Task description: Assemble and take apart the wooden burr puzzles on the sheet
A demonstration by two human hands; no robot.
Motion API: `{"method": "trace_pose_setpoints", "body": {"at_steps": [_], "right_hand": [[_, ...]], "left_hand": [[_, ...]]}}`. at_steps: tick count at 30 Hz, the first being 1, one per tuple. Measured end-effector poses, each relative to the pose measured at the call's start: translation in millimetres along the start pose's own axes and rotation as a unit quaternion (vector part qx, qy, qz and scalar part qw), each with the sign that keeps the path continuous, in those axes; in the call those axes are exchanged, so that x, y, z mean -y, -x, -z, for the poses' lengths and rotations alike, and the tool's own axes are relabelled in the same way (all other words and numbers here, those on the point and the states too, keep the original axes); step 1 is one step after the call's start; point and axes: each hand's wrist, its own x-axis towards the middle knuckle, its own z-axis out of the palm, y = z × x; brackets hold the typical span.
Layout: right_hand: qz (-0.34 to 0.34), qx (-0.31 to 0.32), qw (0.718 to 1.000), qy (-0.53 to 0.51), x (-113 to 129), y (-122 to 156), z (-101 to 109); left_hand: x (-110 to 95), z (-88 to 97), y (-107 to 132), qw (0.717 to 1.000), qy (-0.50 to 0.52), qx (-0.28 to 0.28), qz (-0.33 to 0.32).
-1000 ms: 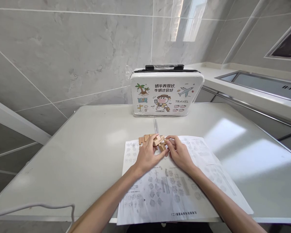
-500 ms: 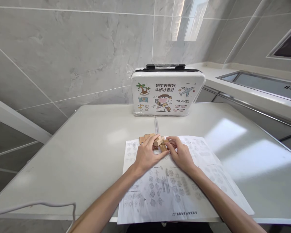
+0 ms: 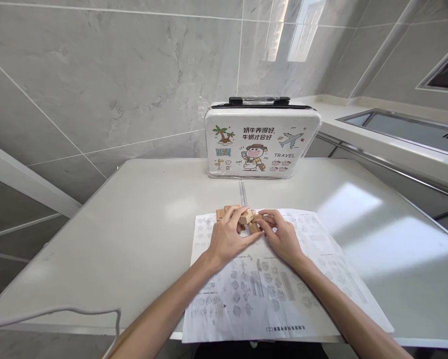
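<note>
Both my hands meet over a cluster of light wooden puzzle blocks [image 3: 246, 218] at the far edge of a printed instruction sheet [image 3: 269, 289]. My left hand [image 3: 229, 237] curls its fingers over the blocks from the left and grips them. From the right, my right hand [image 3: 282, 237] pinches the same cluster with thumb and fingertips. A few loose wooden pieces [image 3: 224, 212] lie just behind my left fingers on the white table [image 3: 134, 234]. Part of the puzzle is hidden under my fingers.
A white case with cartoon travel pictures and a black handle [image 3: 261, 139] stands upright at the table's far edge against the tiled wall. A counter with a sunken steel sink [image 3: 407, 127] runs along the right. A white cable [image 3: 59, 314] crosses the near left corner.
My hands stay on the wooden blocks, with only small finger shifts. The view has drifted slightly, so everything sits a little to the right.
</note>
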Motion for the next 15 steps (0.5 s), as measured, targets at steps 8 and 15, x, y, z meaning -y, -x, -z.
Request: {"method": "trace_pose_setpoints", "body": {"at_steps": [8,15], "right_hand": [[-0.012,-0.006,1.0,-0.019,2.1,0.3,0.8],[0.004,-0.028,1.0,-0.002,-0.1,2.2,-0.2]], "left_hand": [[-0.2,2.4,-1.1,1.0,0.018,0.019,0.008],[-4.0,3.2,-0.3,0.995,0.082,0.034,0.047]]}}
